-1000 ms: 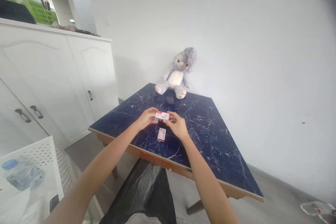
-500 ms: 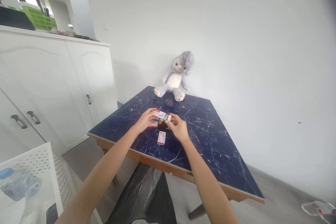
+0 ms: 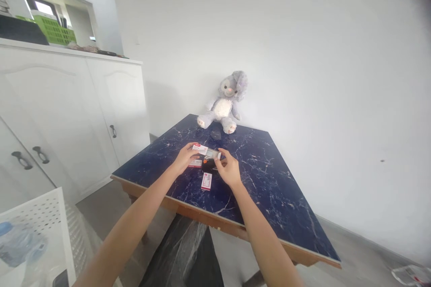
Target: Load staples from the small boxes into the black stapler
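Observation:
My left hand (image 3: 184, 158) is closed on a small white box with red print (image 3: 200, 148), just above the table. From the box's right end a greyish, partly see-through piece (image 3: 212, 153) sticks out. My right hand (image 3: 229, 168) pinches the far end of that piece between thumb and fingers. Below them lies a dark object with an orange part (image 3: 205, 161), mostly hidden by the hands and box. A second red-and-white box (image 3: 195, 163) rests beside my left fingers. Nearer the front edge lies a third red-and-white box (image 3: 206, 181).
The blue marble-patterned table (image 3: 269, 193) carries a grey plush toy (image 3: 222, 107) at its back, against the wall. A small dark item (image 3: 215, 135) lies before the toy. White cabinets (image 3: 74, 112) stand left, and a white basket (image 3: 63, 233) with plastic bottles is at lower left.
The greyish piece now shows more length outside the box, and my hands are slightly farther apart. The camera view has shifted a little.

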`<state>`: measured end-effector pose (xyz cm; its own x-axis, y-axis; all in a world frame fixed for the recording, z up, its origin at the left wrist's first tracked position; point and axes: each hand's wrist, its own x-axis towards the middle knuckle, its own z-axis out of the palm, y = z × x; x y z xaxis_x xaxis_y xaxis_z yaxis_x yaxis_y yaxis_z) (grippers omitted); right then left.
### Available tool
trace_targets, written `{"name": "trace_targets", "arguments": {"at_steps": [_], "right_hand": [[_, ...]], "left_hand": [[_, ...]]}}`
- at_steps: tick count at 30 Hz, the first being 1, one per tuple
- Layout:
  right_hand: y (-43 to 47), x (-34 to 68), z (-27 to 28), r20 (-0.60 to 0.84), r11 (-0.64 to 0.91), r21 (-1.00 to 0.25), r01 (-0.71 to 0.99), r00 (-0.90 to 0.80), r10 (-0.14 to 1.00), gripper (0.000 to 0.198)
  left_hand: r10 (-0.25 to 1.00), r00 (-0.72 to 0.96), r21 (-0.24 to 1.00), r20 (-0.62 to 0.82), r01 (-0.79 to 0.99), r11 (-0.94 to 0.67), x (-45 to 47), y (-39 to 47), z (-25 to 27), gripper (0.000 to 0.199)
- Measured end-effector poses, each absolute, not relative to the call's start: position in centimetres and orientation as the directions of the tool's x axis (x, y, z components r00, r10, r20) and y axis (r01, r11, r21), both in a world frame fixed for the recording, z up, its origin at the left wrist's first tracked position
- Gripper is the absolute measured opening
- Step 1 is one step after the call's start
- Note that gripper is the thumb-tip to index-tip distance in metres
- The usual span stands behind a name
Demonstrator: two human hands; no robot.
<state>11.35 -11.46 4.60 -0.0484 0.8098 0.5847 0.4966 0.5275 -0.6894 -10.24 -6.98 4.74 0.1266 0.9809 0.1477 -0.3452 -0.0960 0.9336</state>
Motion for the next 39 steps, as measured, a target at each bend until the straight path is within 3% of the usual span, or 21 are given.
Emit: {"name": "trace_targets", "arguments": {"at_steps": [4, 8, 21, 30, 39], "right_hand": [[-11.9, 11.2, 4.7, 0.679, 0.6, -0.561, 0.57, -0.098, 0.727, 0.027], [-12.0, 11.0, 4.5, 0.69, 0.592, -0.476, 0.651, -0.141, 0.71, 0.03], [-11.9, 10.7, 4.4, 0.664, 0.57, -0.5, 0.652, -0.133, 0.736, 0.022], [-11.4, 10.7, 3.9, 0.634, 0.565, -0.5, 0.656, -0.168, 0.755, 0.015], [-11.3, 10.1, 2.9, 0.67, 0.625, -0.365, 0.69, -0.272, 0.691, 0.017]], "left_hand": [[0.975, 0.158, 0.939, 0.157, -0.329, -0.098, -10.1, -7.1, 4.7, 0.048], [0.952, 0.24, 0.934, 0.192, -0.343, -0.102, -10.2, -7.2, 4.3, 0.049], [0.932, 0.312, 0.932, 0.183, -0.358, -0.063, -10.3, -7.3, 4.4, 0.045], [0.952, 0.251, 0.936, 0.177, -0.342, -0.084, -10.4, -6.8, 4.0, 0.041], [0.976, 0.15, 0.938, 0.157, -0.332, -0.1, -10.1, -6.7, 4.1, 0.044]]}}
